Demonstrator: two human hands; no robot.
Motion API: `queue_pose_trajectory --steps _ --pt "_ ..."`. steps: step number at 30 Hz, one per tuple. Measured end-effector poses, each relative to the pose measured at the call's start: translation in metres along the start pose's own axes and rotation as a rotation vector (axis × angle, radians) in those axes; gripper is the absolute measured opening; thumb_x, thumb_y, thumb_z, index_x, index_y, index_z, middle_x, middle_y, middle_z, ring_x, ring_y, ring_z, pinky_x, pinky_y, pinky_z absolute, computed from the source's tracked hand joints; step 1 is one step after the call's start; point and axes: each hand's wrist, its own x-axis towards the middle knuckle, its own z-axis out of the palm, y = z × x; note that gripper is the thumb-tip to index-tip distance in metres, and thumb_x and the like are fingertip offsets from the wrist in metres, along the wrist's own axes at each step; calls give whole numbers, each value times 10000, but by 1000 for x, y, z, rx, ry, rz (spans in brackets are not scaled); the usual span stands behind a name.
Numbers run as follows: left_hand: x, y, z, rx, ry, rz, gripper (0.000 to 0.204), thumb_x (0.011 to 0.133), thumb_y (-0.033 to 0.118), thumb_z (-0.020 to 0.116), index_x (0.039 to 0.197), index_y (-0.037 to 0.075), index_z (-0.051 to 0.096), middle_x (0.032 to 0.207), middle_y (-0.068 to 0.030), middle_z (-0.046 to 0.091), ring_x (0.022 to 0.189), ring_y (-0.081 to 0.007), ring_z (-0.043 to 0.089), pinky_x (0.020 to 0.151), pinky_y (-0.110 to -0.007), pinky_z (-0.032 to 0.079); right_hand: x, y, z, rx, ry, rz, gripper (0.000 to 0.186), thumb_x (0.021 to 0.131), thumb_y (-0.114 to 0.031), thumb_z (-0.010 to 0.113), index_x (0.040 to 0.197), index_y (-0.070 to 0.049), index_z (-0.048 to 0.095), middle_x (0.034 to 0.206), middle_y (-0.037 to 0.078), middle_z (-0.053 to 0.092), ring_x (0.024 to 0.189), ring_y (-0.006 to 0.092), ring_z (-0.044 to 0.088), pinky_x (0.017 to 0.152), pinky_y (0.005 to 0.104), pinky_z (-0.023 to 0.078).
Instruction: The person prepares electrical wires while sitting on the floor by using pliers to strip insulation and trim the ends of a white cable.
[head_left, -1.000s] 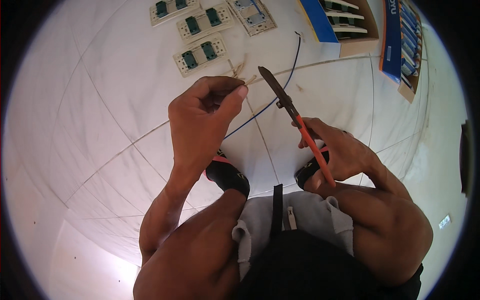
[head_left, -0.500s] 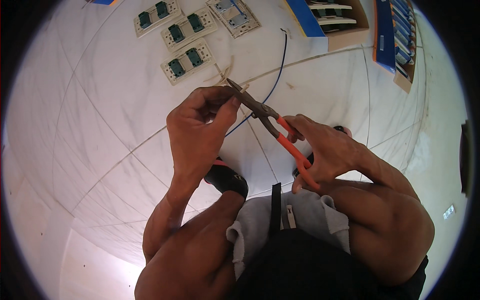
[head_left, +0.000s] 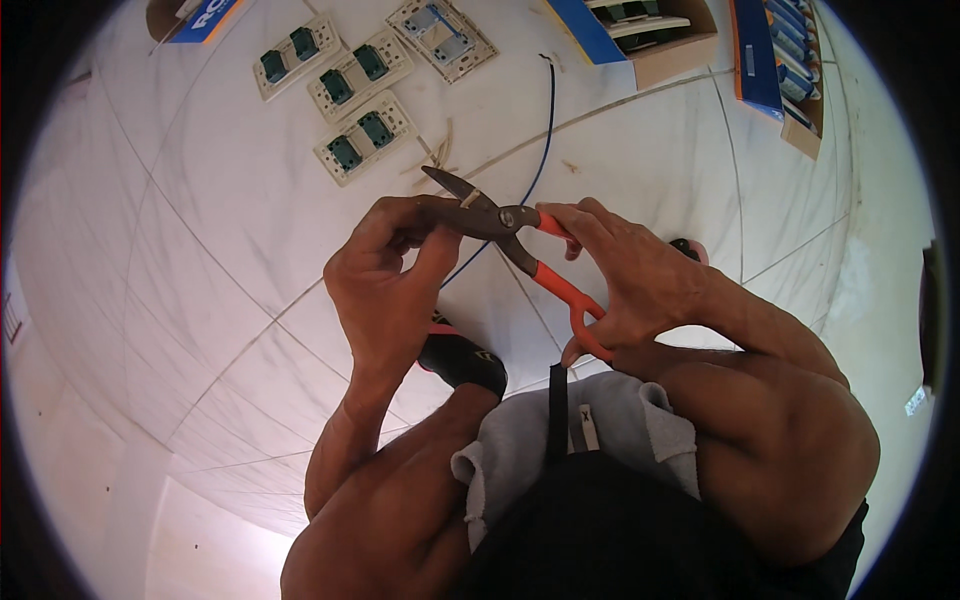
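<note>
My right hand [head_left: 645, 270] grips the orange handles of dark-bladed snips [head_left: 508, 220], whose blades stand apart. My left hand [head_left: 385, 275] is closed in a pinch beside the lower blade. From its fingertips the end of a thin pale strip [head_left: 470, 198] shows between the blades; the rest is hidden in the fingers. Beyond the left hand lie cream wall plates with green modules [head_left: 365, 140], and one plate with light blue parts [head_left: 442, 38]. Thin pale strips [head_left: 440, 150] lie beside the nearest plate. A blue wire [head_left: 545, 130] runs along the floor behind the snips.
An open carton [head_left: 680, 62] of plates stands at the far right, and another carton [head_left: 805, 138] of blue-and-white packs sits beside it. Part of a blue-and-orange box [head_left: 205, 20] shows at the far left. My bent legs and a black-clad foot [head_left: 460, 355] are close below the hands.
The snips' blades have spread wider, and the tool has turned so its pivot faces up. Both hands have shifted slightly left. The pale strip stays between the blades.
</note>
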Motion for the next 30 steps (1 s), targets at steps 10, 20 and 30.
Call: queue_pose_trajectory --steps 10,20,30 --pt "-10 9 1 22 -2 74 172 811 -113 686 952 -24 731 930 -65 733 827 -106 658 746 -238 526 -5 8 8 -87 98 -98 1230 609 -543 893 1500 28 266 1289 257 470 1121 413 551 996 482 460" --pt "-7 9 -3 6 0 117 165 809 -121 682 937 -29 730 898 -52 727 789 -92 647 721 -227 516 -6 16 14 -41 184 -159 997 706 -441 832 1446 24 351 1299 274 479 1083 402 548 936 489 463" --pt "-4 12 -3 107 24 68 116 809 -64 704 916 -28 726 846 -25 716 738 -74 604 708 -223 491 -3 15 20 -54 191 -154 882 769 -344 797 1409 56 341 1274 263 482 1029 395 574 915 475 473"
